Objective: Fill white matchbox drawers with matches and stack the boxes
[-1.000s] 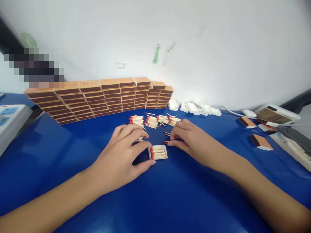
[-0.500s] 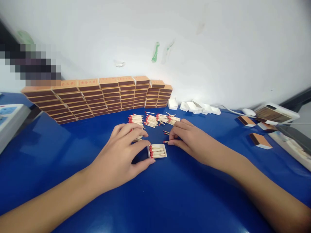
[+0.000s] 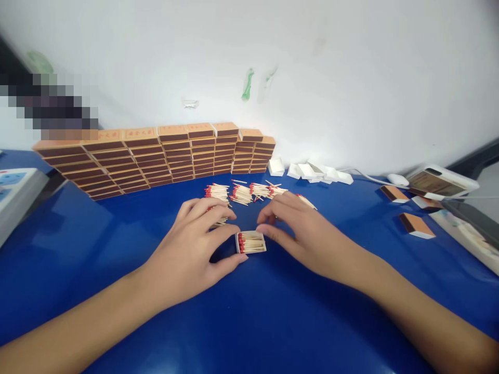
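A small white matchbox tray (image 3: 265, 248) lies on the blue table, with a layer of red-headed matches (image 3: 251, 242) inside. My left hand (image 3: 198, 239) holds its left end, the thumb at the near edge and the index finger at the far edge. Over the tray's far right corner is my right hand (image 3: 298, 228), thumb and index finger slightly apart with no match visible between them. Loose matches lie in small piles (image 3: 241, 194) beyond the hands, some partly hidden behind the fingers.
Stacked matchboxes (image 3: 175, 153) form a wall at the back left. White empty trays (image 3: 307, 170) lie along the wall. To the right are several matchbox sleeves (image 3: 417, 225), a white-edged device (image 3: 444, 182) and a cable. A white box (image 3: 23, 200) stands at the left edge.
My right hand has moved left from beside the tray to its far right corner. The match it pinched no longer shows at its fingertips. My left hand stays on the tray.
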`<state>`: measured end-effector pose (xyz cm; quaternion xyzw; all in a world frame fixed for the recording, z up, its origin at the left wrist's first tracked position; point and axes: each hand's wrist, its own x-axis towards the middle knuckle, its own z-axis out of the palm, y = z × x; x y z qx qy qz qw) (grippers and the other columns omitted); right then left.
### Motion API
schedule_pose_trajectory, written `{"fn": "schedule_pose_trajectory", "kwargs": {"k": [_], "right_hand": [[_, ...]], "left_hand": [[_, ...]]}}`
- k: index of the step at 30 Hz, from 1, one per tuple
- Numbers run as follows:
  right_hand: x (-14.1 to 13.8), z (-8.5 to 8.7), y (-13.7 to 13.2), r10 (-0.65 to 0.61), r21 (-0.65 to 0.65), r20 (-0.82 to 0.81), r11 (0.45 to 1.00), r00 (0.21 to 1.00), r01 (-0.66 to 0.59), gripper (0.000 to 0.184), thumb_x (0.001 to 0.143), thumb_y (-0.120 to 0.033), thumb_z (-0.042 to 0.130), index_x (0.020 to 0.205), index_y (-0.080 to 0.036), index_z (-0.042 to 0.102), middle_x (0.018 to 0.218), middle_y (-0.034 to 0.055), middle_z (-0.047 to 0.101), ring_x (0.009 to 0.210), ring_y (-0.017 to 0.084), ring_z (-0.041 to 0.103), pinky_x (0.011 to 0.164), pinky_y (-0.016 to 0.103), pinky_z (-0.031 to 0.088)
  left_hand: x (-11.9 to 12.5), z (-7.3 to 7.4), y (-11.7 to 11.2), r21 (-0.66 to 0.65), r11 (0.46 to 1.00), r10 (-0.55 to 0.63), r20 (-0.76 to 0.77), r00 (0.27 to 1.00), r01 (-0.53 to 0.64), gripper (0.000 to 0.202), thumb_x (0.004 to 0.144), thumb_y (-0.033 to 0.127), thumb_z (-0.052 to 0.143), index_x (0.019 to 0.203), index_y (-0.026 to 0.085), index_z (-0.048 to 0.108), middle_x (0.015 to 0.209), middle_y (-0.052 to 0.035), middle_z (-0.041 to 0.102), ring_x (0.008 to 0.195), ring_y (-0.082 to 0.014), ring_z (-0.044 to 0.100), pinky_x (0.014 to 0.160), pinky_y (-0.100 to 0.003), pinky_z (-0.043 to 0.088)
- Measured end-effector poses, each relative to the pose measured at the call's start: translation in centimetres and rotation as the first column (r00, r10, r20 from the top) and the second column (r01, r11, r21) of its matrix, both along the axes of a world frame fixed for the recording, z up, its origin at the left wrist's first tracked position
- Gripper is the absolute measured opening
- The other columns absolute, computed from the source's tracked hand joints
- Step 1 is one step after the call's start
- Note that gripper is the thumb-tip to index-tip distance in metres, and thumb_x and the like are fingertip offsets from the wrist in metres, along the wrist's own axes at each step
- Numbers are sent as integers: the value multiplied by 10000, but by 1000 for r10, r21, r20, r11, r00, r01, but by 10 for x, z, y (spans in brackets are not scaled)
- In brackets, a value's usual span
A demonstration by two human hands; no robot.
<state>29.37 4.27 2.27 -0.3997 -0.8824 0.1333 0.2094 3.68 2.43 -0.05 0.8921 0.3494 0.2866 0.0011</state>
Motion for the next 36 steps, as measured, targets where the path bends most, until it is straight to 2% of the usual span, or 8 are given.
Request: {"fn": "schedule_pose_trajectory", "kwargs": {"k": [4, 6, 11, 19, 23, 29, 32, 36], "right_hand": [[19, -4, 18, -134, 58, 36, 990, 990, 132, 76, 1034, -287, 633, 984, -236, 657, 961, 74, 675, 951, 269, 591, 835, 407, 494], [26, -10, 26, -158, 59, 86, 986, 984, 153, 88, 1020, -303, 651, 978, -227, 666, 951, 77, 666, 935, 273, 579, 816, 409, 490], [31, -20, 33, -118, -9, 136, 993, 984, 120, 149, 1051, -273, 573, 938, -224, 656, 946, 81, 660, 942, 271, 580, 810, 401, 488], [9, 2, 6, -33, -8, 50, 999, 998, 34, 142, 1076, -299, 582, 964, -229, 632, 990, 71, 664, 948, 243, 609, 807, 365, 506], [-9, -4, -8, 57, 27, 85, 998, 995, -59, 87, 1060, -197, 594, 978, -205, 622, 1008, 71, 674, 965, 239, 620, 828, 371, 508], [-7, -8, -3, 35, 74, -16, 997, 999, -34, 83, 1052, -231, 635, 974, -205, 635, 969, 53, 655, 932, 216, 604, 810, 350, 487], [3, -2, 3, -4, 28, -37, 1000, 999, 5, 83, 1038, -252, 663, 963, -215, 665, 944, 42, 644, 913, 205, 594, 803, 338, 480], [8, -2, 7, 30, -176, -36, 984, 999, -36, 92, 1019, -301, 696, 959, -230, 698, 921, 18, 647, 815, 165, 586, 705, 298, 462]], "left_hand": [[-1, 0, -1, -10, 1000, 4, 5, 1000, -4, 224, 954, 383, 773, 1071, 192, 758, 1228, -104, 734, 1256, -323, 619, 1071, -537, 443], [-2, 0, -1, -13, 1000, 8, 4, 1000, -8, 228, 952, 384, 775, 1076, 193, 758, 1231, -104, 733, 1257, -323, 619, 1070, -535, 442], [-2, 1, -2, -6, 1000, -2, 2, 1000, 2, 234, 951, 390, 776, 1065, 185, 763, 1228, -109, 731, 1259, -327, 615, 1071, -538, 437], [-2, 1, -2, -17, 1000, 6, 7, 1000, -5, 238, 948, 386, 782, 1072, 184, 764, 1214, -102, 731, 1249, -318, 614, 1063, -526, 439], [-2, 1, -2, -15, 1000, 2, -3, 1000, -2, 241, 957, 399, 769, 1069, 186, 764, 1237, -108, 728, 1264, -323, 608, 1075, -529, 440], [-3, 0, -1, -7, 1000, 3, -7, 1000, -3, 234, 966, 395, 756, 1075, 188, 768, 1233, -109, 730, 1250, -327, 614, 1073, -541, 443], [-4, 0, -2, -14, 1000, 4, -4, 1000, -5, 234, 961, 399, 762, 1075, 194, 764, 1227, -104, 730, 1253, -322, 609, 1066, -535, 442], [-3, -1, -2, -17, 1000, 3, -1, 1000, -3, 226, 964, 389, 760, 1069, 188, 761, 1236, -105, 726, 1268, -319, 601, 1076, -531, 432]]}}
